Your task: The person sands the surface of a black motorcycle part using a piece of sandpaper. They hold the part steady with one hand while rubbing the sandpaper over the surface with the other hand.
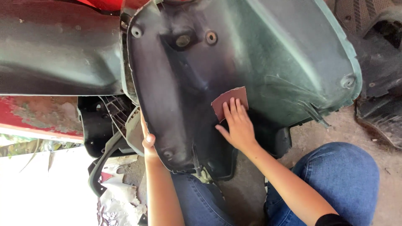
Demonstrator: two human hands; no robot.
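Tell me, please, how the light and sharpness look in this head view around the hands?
In the head view, the lower left corner is blown out to white; the dark green panel shows soft sheen, no harsh glare. The right hand and sandpaper are fairly sharp; the left hand at the panel's edge is mostly hidden.

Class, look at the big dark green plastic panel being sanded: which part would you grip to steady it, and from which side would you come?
Probably the panel is best gripped at its curved lower left rim, coming from the left, where the left hand wraps it. That edge is thin and free, while the right hand presses sandpaper on the broad middle.
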